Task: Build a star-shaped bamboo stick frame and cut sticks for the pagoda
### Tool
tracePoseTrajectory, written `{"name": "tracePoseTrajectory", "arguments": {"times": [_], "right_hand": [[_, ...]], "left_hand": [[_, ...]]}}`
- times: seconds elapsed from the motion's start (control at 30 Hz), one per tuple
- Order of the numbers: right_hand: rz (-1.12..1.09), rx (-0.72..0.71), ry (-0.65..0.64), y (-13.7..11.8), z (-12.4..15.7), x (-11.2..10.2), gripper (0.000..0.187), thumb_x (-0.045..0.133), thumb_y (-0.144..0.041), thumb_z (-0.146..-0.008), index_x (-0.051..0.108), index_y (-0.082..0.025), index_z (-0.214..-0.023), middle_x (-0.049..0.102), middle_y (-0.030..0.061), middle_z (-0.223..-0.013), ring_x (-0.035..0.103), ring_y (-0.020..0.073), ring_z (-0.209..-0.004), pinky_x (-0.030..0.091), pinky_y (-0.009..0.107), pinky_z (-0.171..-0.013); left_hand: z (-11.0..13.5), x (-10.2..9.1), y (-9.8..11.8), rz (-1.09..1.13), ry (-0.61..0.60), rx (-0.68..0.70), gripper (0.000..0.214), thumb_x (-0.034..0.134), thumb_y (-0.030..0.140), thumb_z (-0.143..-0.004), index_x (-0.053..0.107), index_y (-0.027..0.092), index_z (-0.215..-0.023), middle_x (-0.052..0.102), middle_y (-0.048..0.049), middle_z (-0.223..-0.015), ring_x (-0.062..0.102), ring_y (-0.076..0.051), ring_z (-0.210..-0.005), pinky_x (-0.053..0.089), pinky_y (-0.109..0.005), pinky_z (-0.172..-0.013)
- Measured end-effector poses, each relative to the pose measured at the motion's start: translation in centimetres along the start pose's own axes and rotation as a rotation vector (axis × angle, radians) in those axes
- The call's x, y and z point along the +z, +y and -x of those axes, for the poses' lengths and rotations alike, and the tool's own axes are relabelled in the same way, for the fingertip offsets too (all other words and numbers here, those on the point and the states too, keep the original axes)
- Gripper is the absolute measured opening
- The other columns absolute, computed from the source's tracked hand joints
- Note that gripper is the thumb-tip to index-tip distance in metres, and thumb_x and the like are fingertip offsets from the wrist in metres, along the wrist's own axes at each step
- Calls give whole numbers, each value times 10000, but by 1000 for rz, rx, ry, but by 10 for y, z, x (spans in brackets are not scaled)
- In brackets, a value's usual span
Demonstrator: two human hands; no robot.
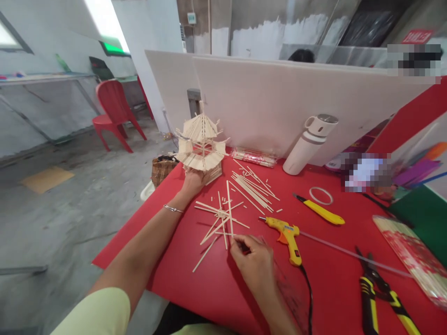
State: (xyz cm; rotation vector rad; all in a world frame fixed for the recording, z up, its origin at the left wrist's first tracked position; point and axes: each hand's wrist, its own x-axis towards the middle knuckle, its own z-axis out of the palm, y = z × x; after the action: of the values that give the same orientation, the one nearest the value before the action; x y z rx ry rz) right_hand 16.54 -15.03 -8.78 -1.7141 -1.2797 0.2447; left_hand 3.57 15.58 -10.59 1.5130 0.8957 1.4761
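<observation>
At the table's far left corner stands a pagoda model built of thin wooden sticks, with tiered roofs and a pointed top. My left hand reaches in under its lower roof, against the base; the fingers are hidden there. Nearer to me, my right hand is closed in a pinch on a thin wooden stick, its fingertips just at the edge of a crossed heap of loose sticks. More sticks lie roughly side by side beyond, with short cut bits scattered among them.
Right of my right hand lie a yellow glue gun with its cord, a utility knife, a clear ring and black-yellow snips. Packs of sticks, a white bottle and white boards stand behind.
</observation>
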Motion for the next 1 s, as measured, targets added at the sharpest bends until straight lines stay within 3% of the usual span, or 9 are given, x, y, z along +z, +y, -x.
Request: {"name": "tracePoseTrajectory", "arguments": {"times": [0.1, 0.17, 0.27, 0.37, 0.47, 0.53, 0.67, 0.8, 1.0], "right_hand": [[19, 10, -34, 0, 13, -2, 189, 591, -236, -829, 763, -237, -750, 741, -2, -689, 668, 141, -574, 514, 233, -604], [40, 19, -42, 1, 20, -5, 184, 596, -234, -827, 759, -233, -742, 735, -4, -680, 664, 140, -562, 509, 235, -594], [36, 30, -55, 2, 25, -11, 173, 604, -238, -827, 763, -227, -758, 733, -3, -683, 672, 140, -573, 515, 230, -595], [4, 58, -63, 1, 27, -14, 171, 609, -250, -831, 765, -225, -766, 732, -5, -674, 674, 139, -572, 522, 221, -587], [-12, 74, -58, -2, 28, -14, 168, 617, -266, -832, 765, -225, -763, 743, -3, -685, 676, 142, -569, 532, 222, -592], [-14, 69, -66, -3, 28, -12, 169, 624, -278, -833, 766, -227, -757, 745, -2, -687, 678, 143, -570, 534, 222, -592], [-11, 57, -64, -4, 29, -12, 167, 641, -300, -835, 768, -220, -762, 747, -3, -685, 677, 135, -556, 526, 208, -579], [-4, 44, -24, -7, 30, -19, 163, 647, -298, -828, 766, -218, -752, 739, -10, -659, 665, 125, -524, 514, 194, -554], [-36, 43, 25, -14, 30, -34, 161, 645, -284, -824, 759, -221, -730, 729, -13, -644, 665, 124, -526, 515, 187, -541]], "left_hand": [[7, -6, 7, -61, -129, -21, 262, 879, 131, -541, 627, 202, -543, 647, -109, -719, 588, -395, -1148, 240, -536, -1209], [14, -13, 16, -77, -157, -2, 170, 851, 158, -598, 695, 193, -656, 687, -138, -885, 519, -394, -1257, 219, -521, -1223], [33, -30, 33, -253, -153, 149, 253, 845, 263, -661, 737, 180, -875, 672, -145, -1102, 480, -372, -1303, 263, -491, -1195], [66, -51, 49, -558, -192, 211, 201, 757, 402, -754, 713, 209, -789, 660, -104, -911, 591, -315, -1053, 391, -443, -1058], [108, -63, 65, -582, -350, 141, 205, 718, 411, -741, 710, 225, -656, 640, -84, -704, 556, -241, -730, 450, -361, -807], [136, -61, 75, -493, -411, 30, 206, 732, 399, -711, 696, 236, -590, 621, -68, -625, 502, -202, -609, 397, -310, -650], [166, -38, 86, -462, -395, -75, 287, 829, 356, -575, 593, 234, -465, 544, -31, -499, 399, -161, -500, 298, -279, -570], [165, -20, 86, -551, -406, -42, 313, 708, 201, -576, 454, 217, -395, 424, 3, -412, 267, -125, -436, 213, -284, -539], [155, -25, 86, -686, -450, 48, 209, 600, 178, -649, 493, 205, -471, 529, -6, -491, 362, -127, -457, 211, -287, -526]]}}
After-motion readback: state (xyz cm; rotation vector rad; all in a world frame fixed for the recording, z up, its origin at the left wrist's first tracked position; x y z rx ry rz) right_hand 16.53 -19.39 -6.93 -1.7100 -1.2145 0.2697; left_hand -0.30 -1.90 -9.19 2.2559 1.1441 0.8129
